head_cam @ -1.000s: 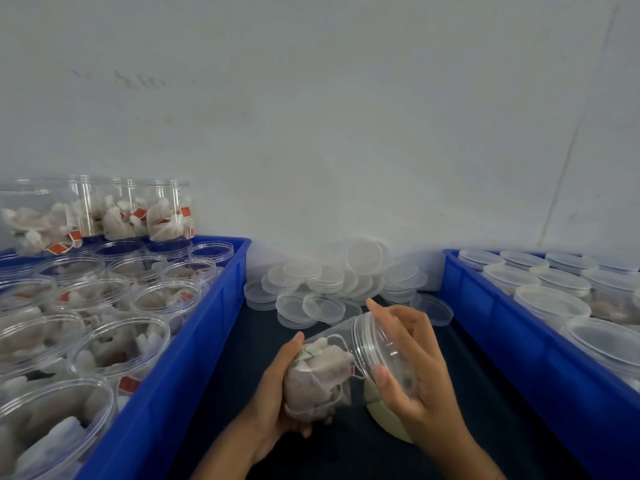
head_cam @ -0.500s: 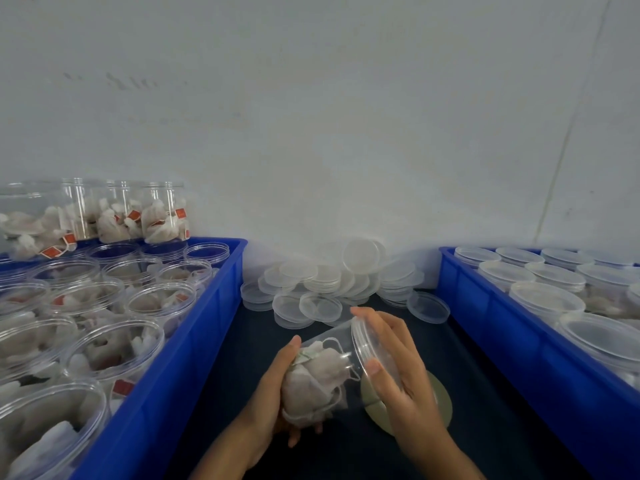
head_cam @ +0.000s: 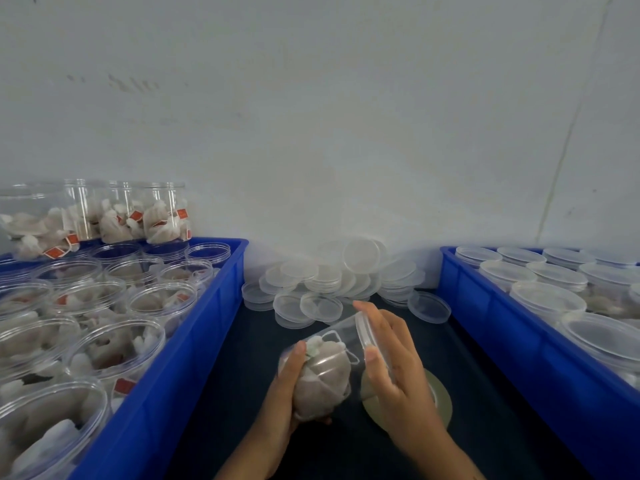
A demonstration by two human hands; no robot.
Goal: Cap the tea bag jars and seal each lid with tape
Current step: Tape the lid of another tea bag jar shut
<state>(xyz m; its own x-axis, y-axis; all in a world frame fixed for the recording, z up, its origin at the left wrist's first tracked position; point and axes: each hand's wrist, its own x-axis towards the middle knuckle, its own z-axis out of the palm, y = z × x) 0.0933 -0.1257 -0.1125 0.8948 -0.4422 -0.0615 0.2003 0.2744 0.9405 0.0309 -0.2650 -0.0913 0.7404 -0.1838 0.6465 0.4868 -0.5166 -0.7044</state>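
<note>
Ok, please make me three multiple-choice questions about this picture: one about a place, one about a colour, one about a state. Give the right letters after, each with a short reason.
1. Where does the pile of loose lids lie?
A. against the wall between the two bins
B. inside the left bin
C. on the person's lap

2. What colour are the two bins?
A. green
B. blue
C. red

3. How is the jar in the hands?
A. upright, uncapped
B. tilted, with a lid at its mouth
C. empty, lying on the table

Answers:
1. A: the loose lids sit by the wall between the left bin and right bin.
2. B: both bin walls are blue.
3. B: the left hand grips the jar slanted, and the right hand holds the lid.
</note>
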